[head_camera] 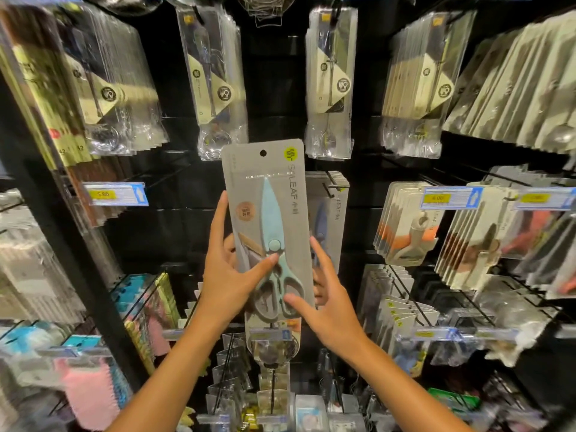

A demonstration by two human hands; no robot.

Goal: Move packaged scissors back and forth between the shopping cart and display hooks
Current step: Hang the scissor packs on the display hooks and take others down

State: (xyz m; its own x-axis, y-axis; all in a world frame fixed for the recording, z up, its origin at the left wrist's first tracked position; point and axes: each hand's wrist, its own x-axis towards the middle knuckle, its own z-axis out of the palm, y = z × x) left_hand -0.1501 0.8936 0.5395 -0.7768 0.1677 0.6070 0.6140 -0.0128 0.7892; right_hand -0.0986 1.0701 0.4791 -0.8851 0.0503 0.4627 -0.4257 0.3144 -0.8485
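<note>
I hold a grey card pack of pale blue scissors (270, 213) upright in front of the black display wall. My left hand (229, 269) grips its left edge, thumb across the scissor pivot. My right hand (327, 294) holds the right edge, thumb on the handle loops. The pack's hang hole is at its top, free of any hook. Just behind and right, a display hook (328, 187) carries several more scissor packs (330, 213) with a darker blue pair in front. The shopping cart is out of view.
Rows of hooks with clear-packed utensils (332, 82) hang above. Peeler and tool packs (408, 226) hang at right, with blue price tags (450, 198) on hook ends. A black shelf upright (62, 232) runs down the left. More small packs fill the hooks below.
</note>
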